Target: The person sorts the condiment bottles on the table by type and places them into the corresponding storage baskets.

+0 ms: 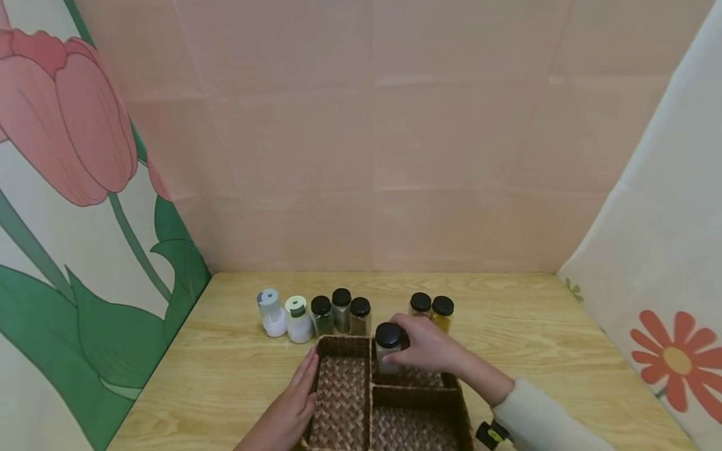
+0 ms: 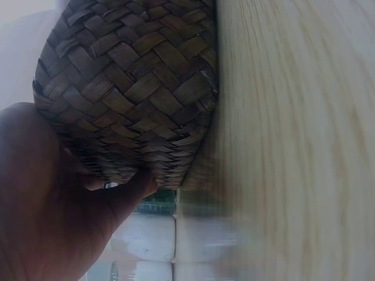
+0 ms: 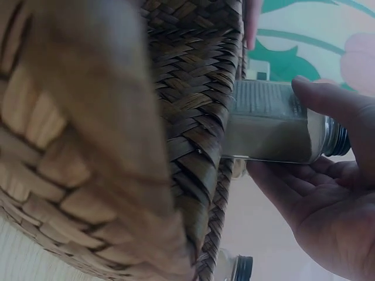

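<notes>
My right hand (image 1: 425, 344) grips a clear spice jar (image 3: 272, 126) with a black lid, fingers and thumb on opposite sides. In the head view this jar stands upright at the back right compartment of the brown woven basket (image 1: 371, 401). Its lower end overlaps the woven rim in the right wrist view, and greyish-brown powder shows inside. My left hand (image 1: 290, 401) rests along the basket's outer left side with its fingers extended. The left wrist view shows those fingers (image 2: 126, 196) against the weave, close to the far corner.
Behind the basket stand two white-filled shakers (image 1: 299, 319) and several black-lidded jars (image 1: 323, 316). Two more jars, one with yellow contents (image 1: 442, 316), stand at the back right. A small black object (image 1: 492, 433) is by the right sleeve. Patterned cloths hang on both sides.
</notes>
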{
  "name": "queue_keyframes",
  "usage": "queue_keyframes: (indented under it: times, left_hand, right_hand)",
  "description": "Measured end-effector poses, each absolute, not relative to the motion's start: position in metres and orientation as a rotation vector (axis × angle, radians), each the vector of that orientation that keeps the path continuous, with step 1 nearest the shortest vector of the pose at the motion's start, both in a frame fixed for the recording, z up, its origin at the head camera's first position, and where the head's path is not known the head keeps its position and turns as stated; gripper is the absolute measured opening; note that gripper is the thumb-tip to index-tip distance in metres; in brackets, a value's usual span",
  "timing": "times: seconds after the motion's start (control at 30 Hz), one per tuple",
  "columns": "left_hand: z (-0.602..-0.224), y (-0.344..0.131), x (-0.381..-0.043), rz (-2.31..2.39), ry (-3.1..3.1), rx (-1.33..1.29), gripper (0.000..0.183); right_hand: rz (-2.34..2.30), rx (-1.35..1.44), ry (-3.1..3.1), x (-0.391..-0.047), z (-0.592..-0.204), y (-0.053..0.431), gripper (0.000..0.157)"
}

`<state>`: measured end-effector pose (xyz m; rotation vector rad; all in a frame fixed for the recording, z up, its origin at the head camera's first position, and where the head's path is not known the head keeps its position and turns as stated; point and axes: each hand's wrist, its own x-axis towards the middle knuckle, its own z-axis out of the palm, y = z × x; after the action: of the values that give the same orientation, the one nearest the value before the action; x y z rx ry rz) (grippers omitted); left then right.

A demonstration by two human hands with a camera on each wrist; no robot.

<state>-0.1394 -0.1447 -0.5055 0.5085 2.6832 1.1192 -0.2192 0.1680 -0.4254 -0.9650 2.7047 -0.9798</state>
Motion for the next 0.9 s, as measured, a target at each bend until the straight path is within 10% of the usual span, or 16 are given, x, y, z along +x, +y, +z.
queue_keyframes:
  times: [0.9]
  left_hand:
    - [-0.509, -0.145, -0.142, 1.145, 2.660, 0.492, 0.065]
  right_hand:
    - [-0.834, -0.898, 2.608, -0.229, -0.441, 0.154, 0.041]
